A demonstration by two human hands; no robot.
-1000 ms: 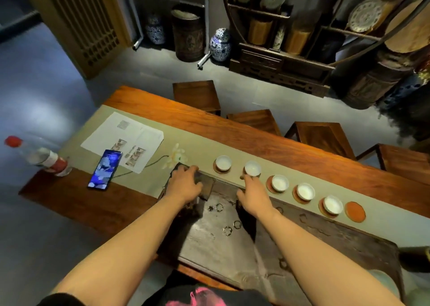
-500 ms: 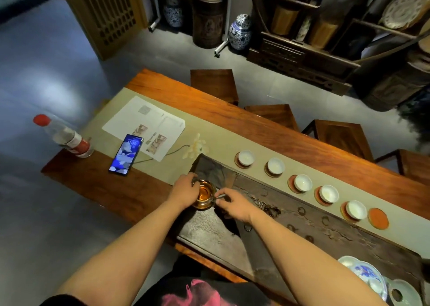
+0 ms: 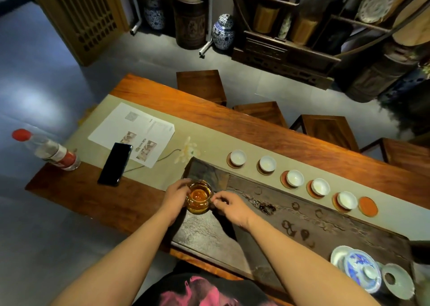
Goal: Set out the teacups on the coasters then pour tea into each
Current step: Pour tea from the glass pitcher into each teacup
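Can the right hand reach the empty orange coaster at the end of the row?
Probably yes. The right hand is busy at the glass pitcher, but the bare coaster lies on its side with only the low tea tray between.

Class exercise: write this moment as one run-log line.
stage: pouring not begun | hands: left hand and right hand on glass pitcher | teacups: five on coasters, empty | last coaster: bare

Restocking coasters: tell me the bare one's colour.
Orange-red, the round bare coaster, head view.
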